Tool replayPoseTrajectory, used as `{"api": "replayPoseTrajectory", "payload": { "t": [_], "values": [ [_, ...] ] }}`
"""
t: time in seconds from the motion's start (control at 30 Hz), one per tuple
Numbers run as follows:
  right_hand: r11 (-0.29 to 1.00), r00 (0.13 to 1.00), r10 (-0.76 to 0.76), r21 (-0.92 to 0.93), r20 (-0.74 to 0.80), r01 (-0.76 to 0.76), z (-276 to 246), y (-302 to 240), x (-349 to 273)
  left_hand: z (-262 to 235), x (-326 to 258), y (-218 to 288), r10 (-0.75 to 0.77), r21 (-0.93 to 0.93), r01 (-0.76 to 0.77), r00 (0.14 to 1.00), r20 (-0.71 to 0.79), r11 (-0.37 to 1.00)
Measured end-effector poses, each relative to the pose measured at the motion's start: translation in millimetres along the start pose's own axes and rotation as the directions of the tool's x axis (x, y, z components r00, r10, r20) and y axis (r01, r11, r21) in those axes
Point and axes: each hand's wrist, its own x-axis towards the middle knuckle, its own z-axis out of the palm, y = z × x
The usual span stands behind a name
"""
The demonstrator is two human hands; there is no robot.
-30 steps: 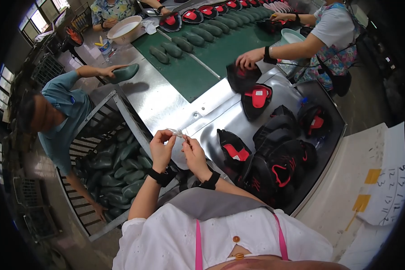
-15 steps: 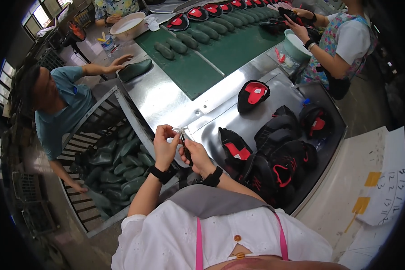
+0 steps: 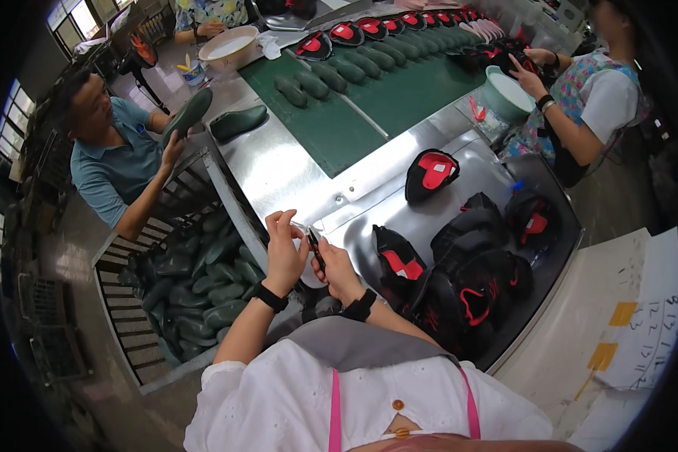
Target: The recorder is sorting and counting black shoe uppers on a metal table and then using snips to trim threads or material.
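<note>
Small dark tool pinched between my hands.
My left hand (image 3: 285, 256) and right hand (image 3: 337, 267) fingers close on the small dark tool (image 3: 316, 247) above the steel counter (image 3: 279, 177).

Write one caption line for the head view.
Both hands, left and right, pinch a small dark tool over a metal table.

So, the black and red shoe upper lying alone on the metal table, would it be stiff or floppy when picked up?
The lone shoe upper probably flexes but keeps some form: it stands domed on the metal table. It likely is light, being a hollow shell without a sole. On the smooth metal it may slide when pushed rather than roll.
</note>
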Motion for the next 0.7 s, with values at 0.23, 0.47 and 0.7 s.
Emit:
{"api": "replayPoseTrajectory", "payload": {
  "t": [0.23,0.47,0.7],
  "values": [
    [0.994,1.0,-0.019,0.11,0.011,0.017,-3,5,1,1,-2,2,-0.114,-0.179,0.119,0.993,0.038,0.977],
    [0.993,1.0,0.002,0.116,0.016,-0.004,-2,2,0,-8,3,1,-0.271,-0.49,0.392,0.914,0.301,0.779],
    [0.984,0.994,0.075,0.154,0.076,-0.086,-3,0,1,-15,3,-10,-0.294,-0.579,0.614,0.779,0.554,0.537]
  ]
}}
